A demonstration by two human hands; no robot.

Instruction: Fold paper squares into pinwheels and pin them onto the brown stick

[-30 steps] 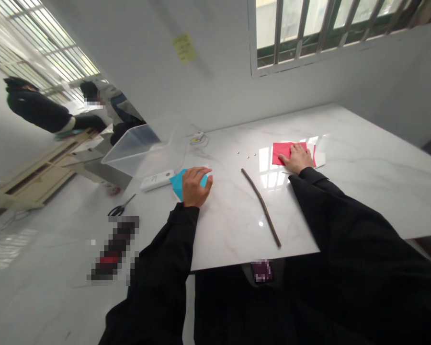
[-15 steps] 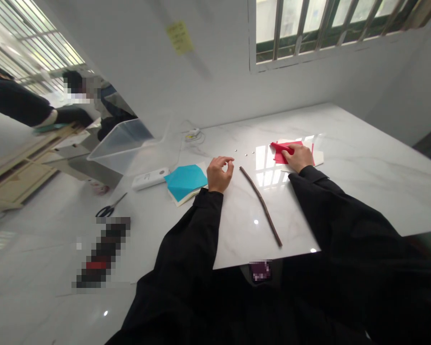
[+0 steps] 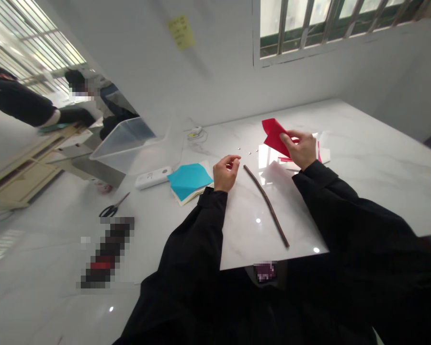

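My right hand (image 3: 301, 149) grips a sheet of red paper (image 3: 275, 136) between thumb and fingers, and the sheet is bent and lifted above the table. Under that hand lie cream sheets (image 3: 323, 154) with strips of red at their edges. My left hand (image 3: 226, 173) hovers low over the table, loosely curled, its thumb close to the index finger and nothing visible between them. Just right of it a thin brown stick (image 3: 267, 203) lies lengthwise on the table. Several tiny pale beads (image 3: 250, 153) are scattered beyond the stick.
Blue paper (image 3: 189, 181) lies on cream sheets left of my left hand. Farther left are a white power strip (image 3: 153, 178), scissors (image 3: 111, 209) and a clear plastic bin (image 3: 120, 143). A cable (image 3: 196, 134) lies near the wall. Two people are at the far left.
My right hand has raised the red paper off the cream sheets, up and slightly left in view. The left hand stays beside the stick with its fingers drawn slightly closer.
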